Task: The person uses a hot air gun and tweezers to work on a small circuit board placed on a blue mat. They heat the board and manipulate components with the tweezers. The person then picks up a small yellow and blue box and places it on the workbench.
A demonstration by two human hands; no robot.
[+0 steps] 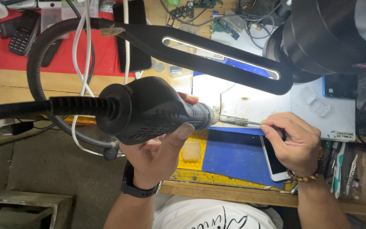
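While left hand (157, 148) grips heat gun (149, 110), right hand (295, 140) pinches tweezers (240, 122).

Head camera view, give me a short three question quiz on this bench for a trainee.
1. True or false: the left hand holds the black hot-air gun.
2. What does the right hand grip? A) tweezers B) a hammer C) a cup
3. What lies under the right hand, on the blue mat?

Key:
1. True.
2. A, the tweezers, tips at the gun's nozzle.
3. A white phone, partly covered.
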